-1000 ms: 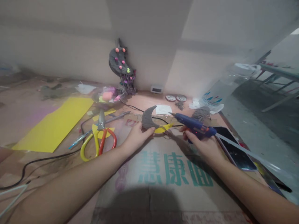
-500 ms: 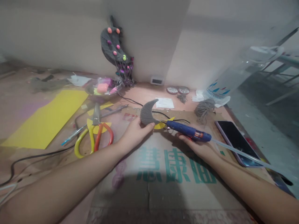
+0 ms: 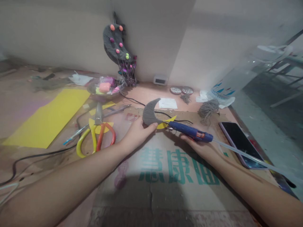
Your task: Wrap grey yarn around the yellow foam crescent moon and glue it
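Observation:
My left hand (image 3: pixel 137 134) pinches a crescent (image 3: pixel 149 114) partly wrapped in grey yarn, with its bare yellow tip (image 3: pixel 165 124) pointing right. My right hand (image 3: pixel 201 148) grips a blue glue gun (image 3: pixel 189 131) lying low over the cardboard sheet (image 3: pixel 170 176). The gun's nozzle touches the yellow tip. A clear glue stick (image 3: pixel 248 157) sticks out of the gun's back to the right.
Yellow and orange scissors (image 3: pixel 96 135), a pen (image 3: pixel 75 135) and yellow paper (image 3: pixel 47 118) lie to the left. A phone (image 3: pixel 239 143) and a ball of grey yarn (image 3: pixel 207 109) are on the right. A finished grey crescent with pompoms (image 3: pixel 115 44) leans in the corner beside a bag of pompoms (image 3: pixel 105 88).
My right hand has lowered the glue gun and swung its nozzle left onto the yellow tip of the crescent. The left hand has kept its hold.

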{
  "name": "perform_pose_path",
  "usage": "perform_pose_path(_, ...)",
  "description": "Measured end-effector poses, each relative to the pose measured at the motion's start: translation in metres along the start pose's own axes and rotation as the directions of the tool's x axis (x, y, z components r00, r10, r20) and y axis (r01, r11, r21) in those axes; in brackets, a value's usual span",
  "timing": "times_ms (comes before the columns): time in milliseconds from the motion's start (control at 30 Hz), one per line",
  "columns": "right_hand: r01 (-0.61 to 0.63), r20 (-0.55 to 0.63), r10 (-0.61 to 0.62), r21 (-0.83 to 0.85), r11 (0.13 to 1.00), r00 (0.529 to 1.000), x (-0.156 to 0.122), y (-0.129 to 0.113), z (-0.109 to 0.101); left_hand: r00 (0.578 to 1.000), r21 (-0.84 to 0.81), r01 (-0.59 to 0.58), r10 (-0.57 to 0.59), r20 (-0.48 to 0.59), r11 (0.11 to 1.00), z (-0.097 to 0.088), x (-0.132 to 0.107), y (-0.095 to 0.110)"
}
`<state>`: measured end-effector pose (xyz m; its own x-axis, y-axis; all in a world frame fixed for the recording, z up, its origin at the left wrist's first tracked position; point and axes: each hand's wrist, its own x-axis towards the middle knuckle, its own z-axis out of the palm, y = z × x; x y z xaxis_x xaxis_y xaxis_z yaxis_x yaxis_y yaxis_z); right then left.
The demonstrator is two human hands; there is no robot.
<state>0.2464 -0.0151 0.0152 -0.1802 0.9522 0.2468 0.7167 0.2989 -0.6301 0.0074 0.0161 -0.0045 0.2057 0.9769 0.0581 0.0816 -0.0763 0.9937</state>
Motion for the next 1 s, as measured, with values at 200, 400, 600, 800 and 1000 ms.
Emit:
perform_pose_path(200, -0.002, 0.010, 0.002, 0.003, 1.000, 1.000, 0.000, 0.000, 0.001, 1.000, -0.011, 0.003, -0.003, 0.003, 1.000, 0.000, 0.001, 0.000)
perform_pose_path(400, -0.033, 0.002, 0.032, 0.010, 0.999, 0.999, 0.001, -0.006, 0.001, 1.000, -0.020, -0.003, 0.003, 0.002, 1.000, 0.001, 0.001, 0.000)
perform_pose_path(600, -0.064, 0.021, 0.064, 0.016, 0.998, 0.998, -0.001, -0.007, 0.002, 1.000, 0.006, -0.011, 0.011, 0.006, 1.000, -0.001, 0.000, -0.001)
perform_pose_path(800, -0.059, -0.031, 0.059, 0.007, 0.998, 0.998, -0.002, -0.007, 0.002, 1.000, -0.003, 0.000, 0.000, 0.000, 1.000, 0.000, 0.001, -0.001)
perform_pose_path(1000, -0.071, -0.041, 0.072, 0.013, 0.997, 0.997, 0.000, -0.011, 0.003, 1.000, 0.002, 0.000, 0.000, 0.006, 1.000, 0.000, 0.001, -0.002)
